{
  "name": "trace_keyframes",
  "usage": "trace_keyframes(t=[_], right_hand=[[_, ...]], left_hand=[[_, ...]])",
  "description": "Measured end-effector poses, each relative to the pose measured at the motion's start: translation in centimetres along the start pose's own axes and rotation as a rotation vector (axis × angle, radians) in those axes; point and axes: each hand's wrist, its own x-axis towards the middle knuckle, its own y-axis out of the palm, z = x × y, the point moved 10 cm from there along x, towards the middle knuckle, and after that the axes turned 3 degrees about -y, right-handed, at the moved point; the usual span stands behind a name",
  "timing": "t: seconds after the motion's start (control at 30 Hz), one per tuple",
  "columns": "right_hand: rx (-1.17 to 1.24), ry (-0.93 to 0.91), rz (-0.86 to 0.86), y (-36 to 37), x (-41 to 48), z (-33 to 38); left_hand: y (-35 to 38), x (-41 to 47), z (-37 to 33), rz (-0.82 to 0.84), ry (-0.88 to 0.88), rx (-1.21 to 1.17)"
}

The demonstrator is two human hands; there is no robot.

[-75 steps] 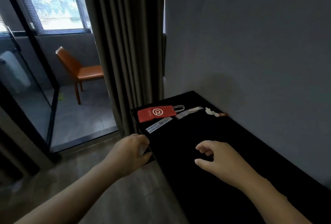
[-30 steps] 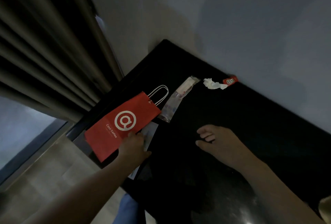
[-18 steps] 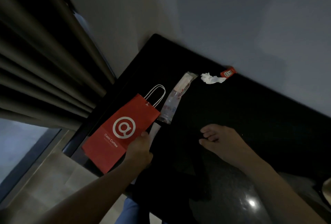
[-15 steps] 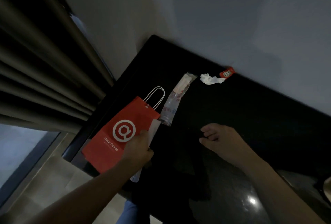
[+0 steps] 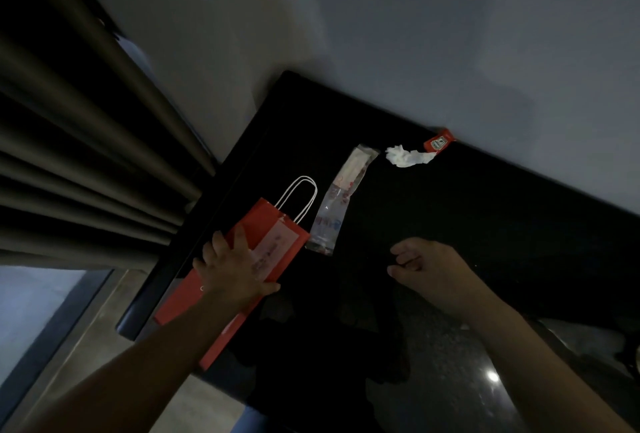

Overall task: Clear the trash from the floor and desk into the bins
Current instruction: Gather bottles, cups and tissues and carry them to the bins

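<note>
Fingers [image 5: 219,242] on my left hand [image 5: 235,270] now flatten the slip [image 5: 277,245] onto the bag [image 5: 265,216], logo hidden, print unreadable; right hand [image 5: 429,266] loosely curled, empty.

- The red paper bag [image 5: 257,221] lies flat on the black desk [image 5: 467,224], its lower end jutting over the desk's edge, its white handles [image 5: 300,195] toward the wall.
- The left hand [image 5: 235,270] presses on the bag with fingers spread, over a pale slip [image 5: 278,247].
- A clear wrapper [image 5: 337,204] lies just right of the bag.
- Beyond the bag, by the wall, a crumpled tissue [image 5: 405,157] touches a red sachet [image 5: 439,141].
- The right hand [image 5: 433,270] is right of the bag, loosely curled, holding nothing.
- A curtain [image 5: 86,155] hangs left of the bag.
</note>
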Motion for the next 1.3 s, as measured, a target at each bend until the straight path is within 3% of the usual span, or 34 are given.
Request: trace_keyframes(t=[0.2,0.37,0.63,0.8,1.03,1.13,1.3], right_hand=[[-0.007,0.017,-0.006,-0.4,0.5,-1.0],[-0.045,0.020,-0.028,-1.6,0.4,-1.6],[0.034,0.094,-0.078,-3.4,0.0,-5.2],[0.004,0.161,-0.126,-5.3,0.6,-7.4],[-0.170,0.176,-0.246,-12.2,8.3,-4.8],[-0.182,0.142,-0.340,-13.8,12.3,-3.0],[-0.211,0.280,-0.398,-13.7,17.1,-3.1]], left_hand=[[-0.7,1.0,-0.7,0.004,0.019,-0.015],[-4.0,1.6,-2.4,-0.028,0.030,-0.176],[-7.4,3.4,-11.9,0.001,0.136,-0.264],[-6.4,5.2,-14.3,0.018,0.017,-0.189],[-5.6,6.7,-13.8,0.037,-0.067,-0.305],[-5.1,6.9,-14.2,0.032,-0.042,-0.419],[-5.2,6.5,-15.3,-0.047,0.062,-0.553]])
